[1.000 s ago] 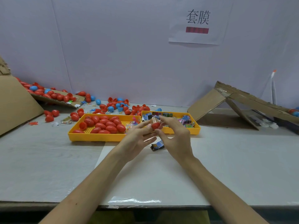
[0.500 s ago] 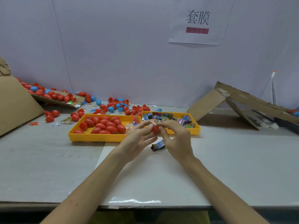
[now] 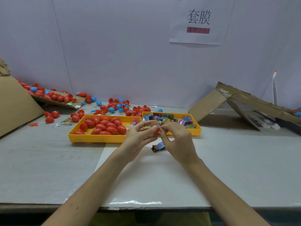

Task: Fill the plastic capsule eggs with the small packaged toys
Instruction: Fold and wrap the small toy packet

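My left hand point(image 3: 140, 137) holds a red capsule egg half point(image 3: 156, 130) at the middle of the table. My right hand point(image 3: 177, 141) pinches a small packaged toy point(image 3: 155, 123) that sits on top of that half. Both hands meet just in front of two yellow trays. The left yellow tray point(image 3: 97, 137) holds several red eggs point(image 3: 105, 125). The right yellow tray point(image 3: 197, 128) holds several small packaged toys point(image 3: 171, 119). One more packaged toy point(image 3: 158, 146) lies on the table under my hands.
Loose red and blue eggs point(image 3: 114, 108) are scattered behind the trays and on a cardboard flap point(image 3: 53, 99) at back left. A folded cardboard piece point(image 3: 236, 103) leans at right. A large cardboard sheet point(image 3: 14, 103) stands at far left. A plastic sheet point(image 3: 146, 176) covers the near table.
My hands stayed together in the same spot. The packaged toy has come to sit on top of the red egg half, with my right fingers now pinching it there.
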Demonstrator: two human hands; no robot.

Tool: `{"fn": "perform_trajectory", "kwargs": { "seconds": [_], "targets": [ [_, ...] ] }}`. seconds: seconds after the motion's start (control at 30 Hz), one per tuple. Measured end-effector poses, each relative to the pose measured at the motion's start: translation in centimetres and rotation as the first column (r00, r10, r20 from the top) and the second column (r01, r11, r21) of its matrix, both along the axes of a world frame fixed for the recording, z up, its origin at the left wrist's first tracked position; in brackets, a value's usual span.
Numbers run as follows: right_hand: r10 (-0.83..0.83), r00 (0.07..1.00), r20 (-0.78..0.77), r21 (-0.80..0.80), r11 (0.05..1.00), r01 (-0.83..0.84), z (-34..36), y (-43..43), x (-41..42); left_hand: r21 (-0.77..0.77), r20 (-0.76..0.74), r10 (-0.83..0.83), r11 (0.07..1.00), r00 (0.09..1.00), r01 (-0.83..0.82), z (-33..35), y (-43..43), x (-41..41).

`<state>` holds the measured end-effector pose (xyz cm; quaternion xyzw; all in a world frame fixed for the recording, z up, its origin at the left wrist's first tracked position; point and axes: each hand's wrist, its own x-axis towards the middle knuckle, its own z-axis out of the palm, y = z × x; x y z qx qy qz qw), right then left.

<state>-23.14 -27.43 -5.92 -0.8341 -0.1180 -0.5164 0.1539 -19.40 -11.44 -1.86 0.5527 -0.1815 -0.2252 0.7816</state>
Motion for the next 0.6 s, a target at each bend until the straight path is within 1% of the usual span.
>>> {"fn": "perform_trajectory", "kwargs": {
  "seconds": [0.1,0.23,0.37,0.6],
  "targets": [
    [-0.052,0.999,-0.002,-0.048,0.998,0.052,0.2,0.1,-0.1,-0.001,0.007,-0.002,1.0,1.0,0.002,-0.2,-0.1,0.1],
    [-0.073,0.997,-0.001,-0.058,0.996,0.073,0.3,0.1,-0.1,0.002,0.02,-0.038,0.999,0.999,0.038,-0.5,0.0,0.7],
    [-0.085,0.996,-0.008,-0.051,0.995,0.084,0.4,0.1,-0.1,0.056,0.09,-0.046,0.998,0.995,0.042,-0.9,0.0,1.2],
    [-0.094,0.996,-0.01,-0.054,0.994,0.093,0.4,0.2,0.0,0.072,0.159,-0.048,0.997,0.986,0.037,-1.1,-0.1,1.1]
  ]
}}
